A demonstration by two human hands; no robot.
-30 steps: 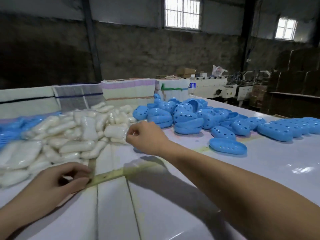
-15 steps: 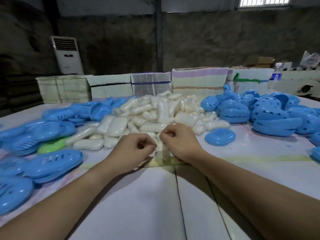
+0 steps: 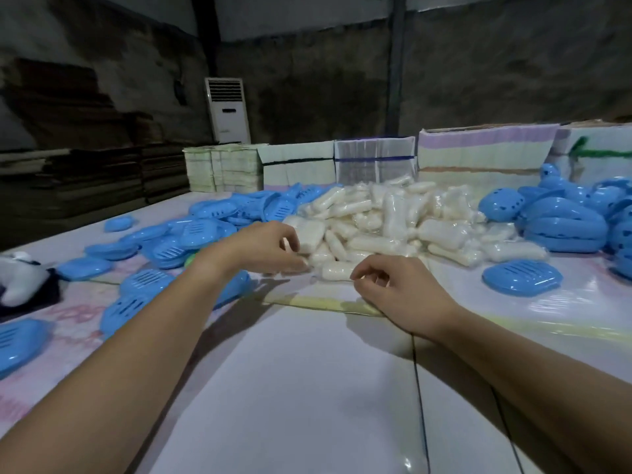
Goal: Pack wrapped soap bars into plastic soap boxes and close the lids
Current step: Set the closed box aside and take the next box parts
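Observation:
A heap of wrapped white soap bars (image 3: 393, 217) lies mid-table. Blue plastic soap boxes are spread to its left (image 3: 198, 230) and heaped to its right (image 3: 561, 227); one shut blue box (image 3: 519, 277) lies alone at the right. My left hand (image 3: 266, 246) hovers at the heap's front left edge, fingers loosely curled, fingertips touching a bar. My right hand (image 3: 393, 289) is just in front of the heap, thumb and forefinger pinching the wrapper end of a single soap bar (image 3: 337, 270) that lies on the table.
The white table (image 3: 307, 388) has a yellow tape seam (image 3: 325, 304) under my right hand. Bundled flat cartons (image 3: 376, 159) line the far edge. A white and dark object (image 3: 20, 278) sits at the left edge. An air conditioner (image 3: 227, 109) stands behind.
My view has swung left and down. My hands, close together half a second ago, have parted: the left moved to the heap's left edge, the right stayed near the front bar.

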